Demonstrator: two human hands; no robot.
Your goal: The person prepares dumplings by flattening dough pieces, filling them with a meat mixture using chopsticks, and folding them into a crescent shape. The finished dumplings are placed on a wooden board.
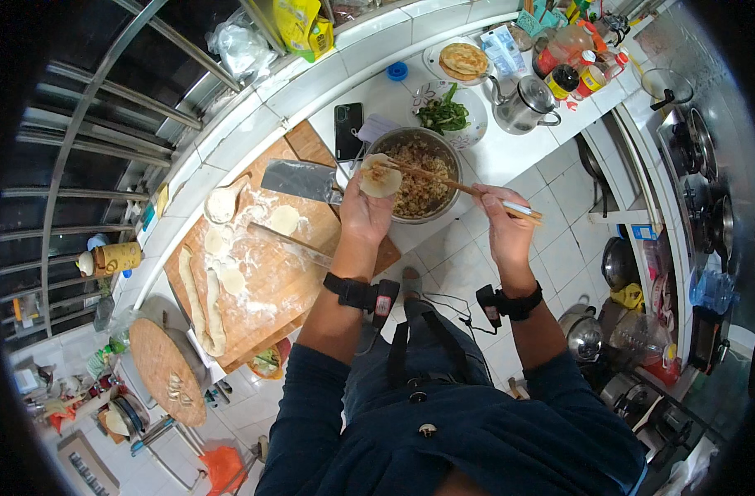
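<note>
My left hand (368,214) holds a round dough wrapper (383,185) with a little filling on it, over the left rim of a metal bowl (456,162). In my right hand (504,217) is a pair of wooden chopsticks (442,178), whose tips reach the wrapper. Chopped filling (417,195) fills much of the bowl. To the left, a floured wooden board (290,279) bears several flat wrappers (285,220), a rolling pin (287,245) and a long folded dough rope (194,297). A cleaver (298,180) lies at the board's far edge, its handle partly hidden behind my left hand.
Behind the bowl are a plate of green vegetables (445,115), a phone (349,131), a metal kettle (523,105), flatbreads (464,61) and several bottles (563,80). A round wooden board with dumplings (179,397) stands at lower left. A stove (693,155) is at the right.
</note>
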